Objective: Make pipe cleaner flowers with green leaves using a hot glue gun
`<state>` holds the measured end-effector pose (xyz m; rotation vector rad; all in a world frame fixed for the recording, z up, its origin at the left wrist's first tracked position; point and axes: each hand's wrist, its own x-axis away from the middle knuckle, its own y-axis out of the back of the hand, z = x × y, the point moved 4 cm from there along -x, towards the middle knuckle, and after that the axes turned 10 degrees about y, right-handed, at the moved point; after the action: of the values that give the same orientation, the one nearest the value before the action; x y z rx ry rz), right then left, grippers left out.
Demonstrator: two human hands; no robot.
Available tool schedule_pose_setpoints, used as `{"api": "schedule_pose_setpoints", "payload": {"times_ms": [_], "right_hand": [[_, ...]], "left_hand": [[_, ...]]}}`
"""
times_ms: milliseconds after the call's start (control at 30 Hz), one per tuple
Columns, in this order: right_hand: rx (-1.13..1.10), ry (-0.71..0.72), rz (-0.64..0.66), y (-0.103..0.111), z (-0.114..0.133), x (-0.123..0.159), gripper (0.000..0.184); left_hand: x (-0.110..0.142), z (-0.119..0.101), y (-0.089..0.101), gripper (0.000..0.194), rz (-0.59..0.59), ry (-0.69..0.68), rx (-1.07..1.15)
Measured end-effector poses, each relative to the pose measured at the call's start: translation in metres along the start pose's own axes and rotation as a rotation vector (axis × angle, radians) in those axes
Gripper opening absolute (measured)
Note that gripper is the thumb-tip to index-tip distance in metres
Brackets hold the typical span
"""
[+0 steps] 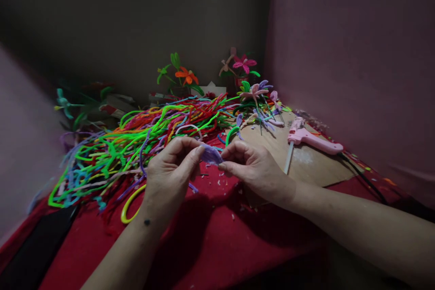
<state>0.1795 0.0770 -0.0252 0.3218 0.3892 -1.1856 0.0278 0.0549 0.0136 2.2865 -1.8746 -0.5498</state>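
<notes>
Between my two hands is a small purple pipe-cleaner petal (pixel 211 154), held up above the red cloth (pixel 217 217). My left hand (pixel 173 163) pinches its left end between thumb and fingers. At the right end, my right hand (pixel 253 165) grips it the same way, fingers curled. Just beyond my hands lies a large heap of coloured pipe cleaners (pixel 142 136), green, red, orange, blue and purple. A bent green pipe cleaner (pixel 232 135) stands out behind my right hand.
A pink glue gun (pixel 314 139) with a glue stick and black cord rests on a brown board (pixel 306 167) at right. Pipe-cleaner flowers (pixel 254 93) lie at the board's far edge. An orange flower (pixel 186 75) stands at the back. A black object (pixel 37 244) lies front left.
</notes>
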Motion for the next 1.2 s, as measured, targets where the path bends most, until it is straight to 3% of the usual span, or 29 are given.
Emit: {"api": "schedule_pose_setpoints", "payload": {"times_ms": [267, 900, 1067, 1200], "right_hand": [[-0.202, -0.213, -0.048, 0.001, -0.005, -0.003, 0.007], [-0.226, -0.257, -0.046, 0.000, -0.004, -0.001, 0.007], [-0.114, -0.133, -0.028, 0.002, -0.001, -0.002, 0.002], [0.236, 0.209, -0.096, 0.010, 0.014, -0.002, 0.008]], "left_hand": [[0.002, -0.002, -0.001, 0.007, 0.016, 0.011, 0.007], [0.005, -0.003, -0.003, 0.008, 0.021, 0.043, 0.018], [0.007, -0.005, -0.002, 0.006, 0.007, 0.024, 0.053], [0.004, -0.003, 0.002, 0.022, 0.015, 0.005, 0.244]]}}
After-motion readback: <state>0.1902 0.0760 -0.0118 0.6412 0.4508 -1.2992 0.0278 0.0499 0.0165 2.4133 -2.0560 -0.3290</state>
